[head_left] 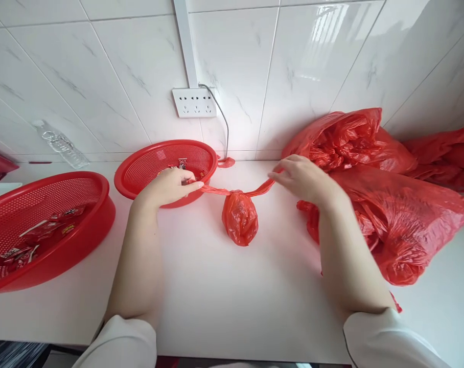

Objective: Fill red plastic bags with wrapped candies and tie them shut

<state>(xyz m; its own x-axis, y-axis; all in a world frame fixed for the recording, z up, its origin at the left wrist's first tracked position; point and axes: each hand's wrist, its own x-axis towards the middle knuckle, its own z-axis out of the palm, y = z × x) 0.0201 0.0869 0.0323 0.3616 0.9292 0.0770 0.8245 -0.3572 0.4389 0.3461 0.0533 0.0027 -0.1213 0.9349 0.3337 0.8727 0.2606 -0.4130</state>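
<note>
A small red plastic bag (240, 220) hangs gathered at its neck over the white table, its two handles stretched out sideways. My left hand (172, 186) grips the end of one handle, in front of the smaller red basket (165, 148). The other handle's end is pinched in my right hand (299, 176), beside the pile of red bags. The handles meet in a twist or knot at the top of the bag; which of the two I cannot tell. What is inside the bag is hidden by the red plastic.
A large red basket (97, 225) with small packets stands at the left, a clear bottle (61, 144) behind it. Full red bags (412, 209) are heaped at the right. A socket strip (194, 102) with a cable is on the tiled wall (232, 56).
</note>
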